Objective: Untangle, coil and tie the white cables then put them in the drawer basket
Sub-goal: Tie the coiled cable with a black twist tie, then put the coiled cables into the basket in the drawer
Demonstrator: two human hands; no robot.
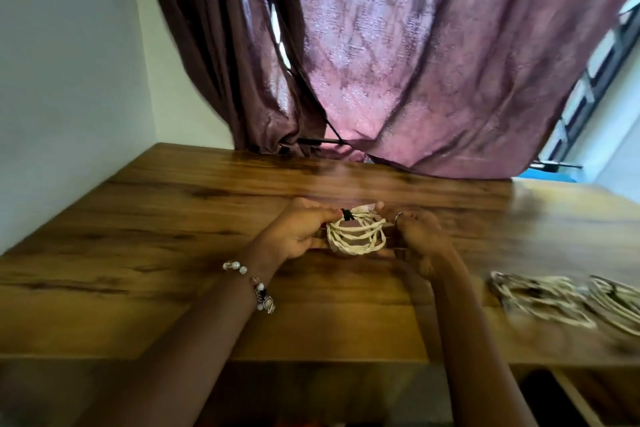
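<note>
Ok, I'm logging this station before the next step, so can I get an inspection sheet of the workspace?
Surface: wooden table, glossy.
Job's things: coil held above the table between both hands, black tie at its top.
Clutter: nothing seen.
Hands: left hand and right hand each grip an end of the coil.
Cables: more white bundles lie on the table at right, blurred.
Surroundings: curtain behind; window at right.
</note>
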